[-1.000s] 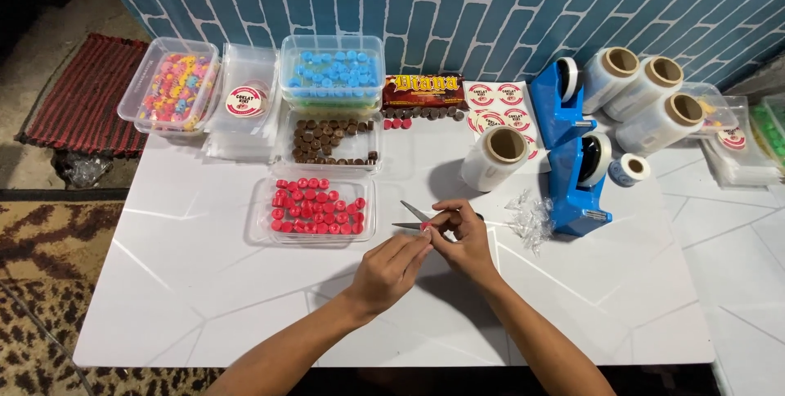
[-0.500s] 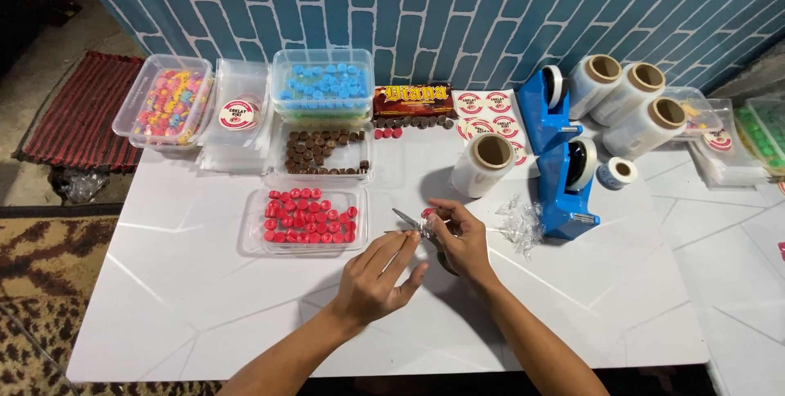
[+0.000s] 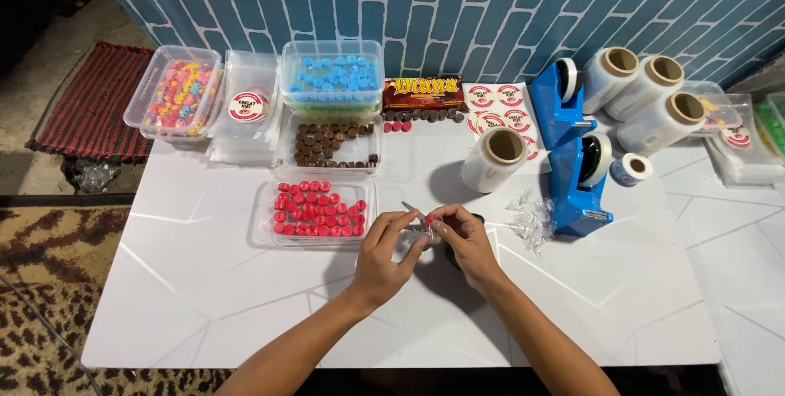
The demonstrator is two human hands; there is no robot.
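Along the back of your white counter (image 3: 204,298), from left to right, sit a clear tub of pink and yellow sweets (image 3: 174,95), a stack of clear lidded boxes with a round red-and-white label (image 3: 248,106), and a clear tub of blue pieces (image 3: 331,77) stacked on another. Below it is a clear tray of brown rounds (image 3: 334,144), and nearer you a clear tray of red pieces (image 3: 317,210). Next come a flat brown packet with yellow lettering (image 3: 423,92), a sheet of round red-and-white stickers (image 3: 495,110), a roll of clear film (image 3: 494,159), two blue tape dispensers (image 3: 576,151), three more film rolls (image 3: 646,93), and a small tape roll (image 3: 631,169). Crumpled clear wrap (image 3: 531,218) lies beside the nearer dispenser.

Your left hand (image 3: 383,259) and right hand (image 3: 466,241) meet just right of the red tray, fingers curled together, pinching one small red piece (image 3: 428,220) in clear wrap between the fingertips. A thin metal tool (image 3: 408,208) pokes out behind them; which hand holds it cannot be told.
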